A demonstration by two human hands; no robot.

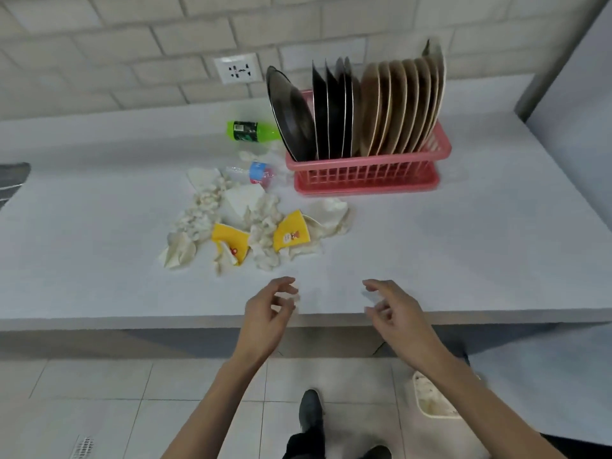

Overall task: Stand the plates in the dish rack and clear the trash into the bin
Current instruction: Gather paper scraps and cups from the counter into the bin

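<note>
A pink dish rack (367, 175) stands on the white counter (463, 243) and holds several dark plates (331, 111) and several tan plates (400, 104), all upright. Left of and in front of the rack lies a pile of trash: crumpled white napkins (265, 240), two yellow paper cups (291, 233), a clear plastic bottle (255, 173) and a green bottle (248, 130). My left hand (268, 316) and my right hand (394, 313) hover over the counter's front edge, fingers loosely curled, holding nothing. A white bin (433, 399) with some trash sits on the floor under my right forearm.
A wall socket (236, 71) is set in the tiled wall behind the counter. A dark object (11, 180) lies at the counter's far left edge. My shoe (311, 412) stands on the tiled floor beside a floor drain (82, 447).
</note>
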